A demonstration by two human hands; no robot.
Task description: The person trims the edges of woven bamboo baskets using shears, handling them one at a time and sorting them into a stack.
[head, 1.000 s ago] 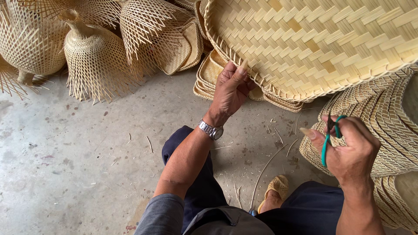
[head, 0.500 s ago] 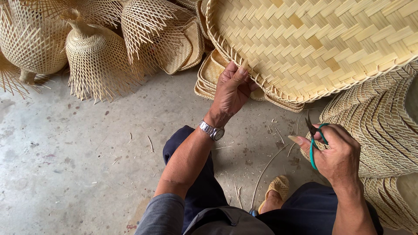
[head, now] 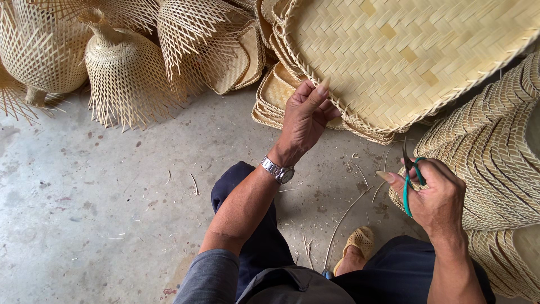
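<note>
My left hand (head: 306, 121), with a metal watch on its wrist, grips the lower rim of a large flat woven bamboo tray (head: 405, 50) that leans over a pile of similar trays. My right hand (head: 430, 194) holds small scissors with green handles (head: 409, 177), blades pointing up, a short way below and to the right of the tray's edge. The scissors do not touch the tray.
Woven bamboo cone-shaped baskets (head: 124, 67) stand at the back left on the concrete floor. A stack of coiled woven mats (head: 495, 157) rises at the right. Thin bamboo strips (head: 343, 219) and scraps lie on the floor by my sandalled foot (head: 357, 245).
My right hand with the scissors has moved left and down, closer to my knee. My left hand stays on the tray's rim, shifted slightly.
</note>
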